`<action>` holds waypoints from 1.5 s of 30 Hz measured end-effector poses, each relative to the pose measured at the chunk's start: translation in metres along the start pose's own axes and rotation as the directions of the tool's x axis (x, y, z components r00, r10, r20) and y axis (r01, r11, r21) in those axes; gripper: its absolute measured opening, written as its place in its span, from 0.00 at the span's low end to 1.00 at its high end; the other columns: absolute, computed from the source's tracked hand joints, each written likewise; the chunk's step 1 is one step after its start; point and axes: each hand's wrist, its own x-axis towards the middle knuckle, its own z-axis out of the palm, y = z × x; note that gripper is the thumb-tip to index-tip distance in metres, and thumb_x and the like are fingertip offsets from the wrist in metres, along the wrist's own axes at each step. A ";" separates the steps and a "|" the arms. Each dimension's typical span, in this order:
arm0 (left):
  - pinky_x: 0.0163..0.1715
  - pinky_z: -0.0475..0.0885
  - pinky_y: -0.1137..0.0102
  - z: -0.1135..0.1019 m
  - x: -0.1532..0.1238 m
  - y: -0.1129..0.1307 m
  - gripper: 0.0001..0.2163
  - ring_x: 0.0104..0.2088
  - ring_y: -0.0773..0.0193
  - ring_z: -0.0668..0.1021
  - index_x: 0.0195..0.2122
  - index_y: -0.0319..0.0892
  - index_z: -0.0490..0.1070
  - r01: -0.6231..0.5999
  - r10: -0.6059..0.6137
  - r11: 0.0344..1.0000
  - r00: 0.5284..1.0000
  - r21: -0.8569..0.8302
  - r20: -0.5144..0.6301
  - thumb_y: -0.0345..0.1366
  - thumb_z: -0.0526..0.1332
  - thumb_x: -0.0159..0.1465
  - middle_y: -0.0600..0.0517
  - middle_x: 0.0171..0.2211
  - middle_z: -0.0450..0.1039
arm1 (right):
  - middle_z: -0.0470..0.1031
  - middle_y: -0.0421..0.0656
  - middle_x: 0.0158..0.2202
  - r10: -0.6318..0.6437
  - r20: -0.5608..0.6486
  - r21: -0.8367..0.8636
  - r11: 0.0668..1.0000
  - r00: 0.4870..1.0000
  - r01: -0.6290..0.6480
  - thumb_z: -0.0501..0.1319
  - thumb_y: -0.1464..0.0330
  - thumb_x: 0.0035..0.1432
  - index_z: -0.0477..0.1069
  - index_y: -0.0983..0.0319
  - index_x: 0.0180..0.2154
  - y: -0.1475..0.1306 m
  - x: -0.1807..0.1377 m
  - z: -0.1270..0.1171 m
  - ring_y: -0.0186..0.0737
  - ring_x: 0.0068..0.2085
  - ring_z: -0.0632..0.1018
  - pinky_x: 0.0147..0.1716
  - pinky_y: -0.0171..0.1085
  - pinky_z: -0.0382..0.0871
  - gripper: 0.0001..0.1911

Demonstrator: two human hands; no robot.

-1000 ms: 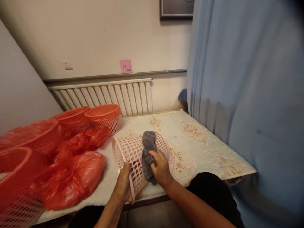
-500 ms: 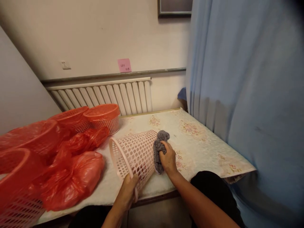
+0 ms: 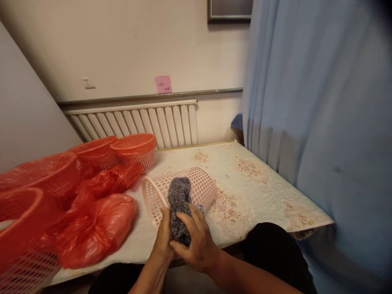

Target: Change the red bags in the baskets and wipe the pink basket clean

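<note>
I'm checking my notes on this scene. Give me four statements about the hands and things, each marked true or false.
1. The left hand is at the rim of the pink basket. True.
2. The right hand holds a gray cloth. True.
3. The pink basket stands upright. False: it lies on its side.
4. A note hangs on the curtain. False: the pink note is on the wall.

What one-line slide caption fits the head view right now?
Right hand holds a gray cloth against a pink basket on its side, left hand at its rim.
</note>
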 end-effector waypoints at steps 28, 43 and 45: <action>0.38 0.68 0.64 -0.055 0.087 0.075 0.12 0.36 0.57 0.75 0.35 0.43 0.67 -0.394 0.486 -0.241 0.742 0.887 0.462 0.41 0.47 0.66 0.48 0.34 0.72 | 0.74 0.46 0.44 0.246 -0.080 -0.130 0.958 0.966 -0.255 0.58 0.75 0.46 0.72 0.61 0.47 0.145 0.047 -0.083 0.45 0.46 0.75 0.47 0.42 0.70 0.23; 0.31 0.66 0.69 -0.043 0.031 -0.006 0.11 0.29 0.62 0.73 0.37 0.46 0.61 -0.501 0.444 0.144 0.803 0.854 0.396 0.47 0.50 0.66 0.56 0.28 0.69 | 0.77 0.47 0.43 0.343 -0.574 0.032 0.917 0.744 -0.398 0.65 0.62 0.51 0.73 0.62 0.45 0.119 0.033 -0.050 0.45 0.45 0.77 0.50 0.44 0.69 0.19; 0.33 0.68 0.68 -0.045 0.029 -0.018 0.10 0.31 0.61 0.74 0.38 0.45 0.61 -0.516 0.454 0.175 0.798 0.839 0.396 0.46 0.51 0.66 0.54 0.30 0.70 | 0.77 0.47 0.44 0.483 -0.445 0.161 0.872 0.754 -0.463 0.65 0.62 0.49 0.73 0.62 0.45 0.114 0.029 -0.034 0.45 0.46 0.76 0.51 0.45 0.68 0.20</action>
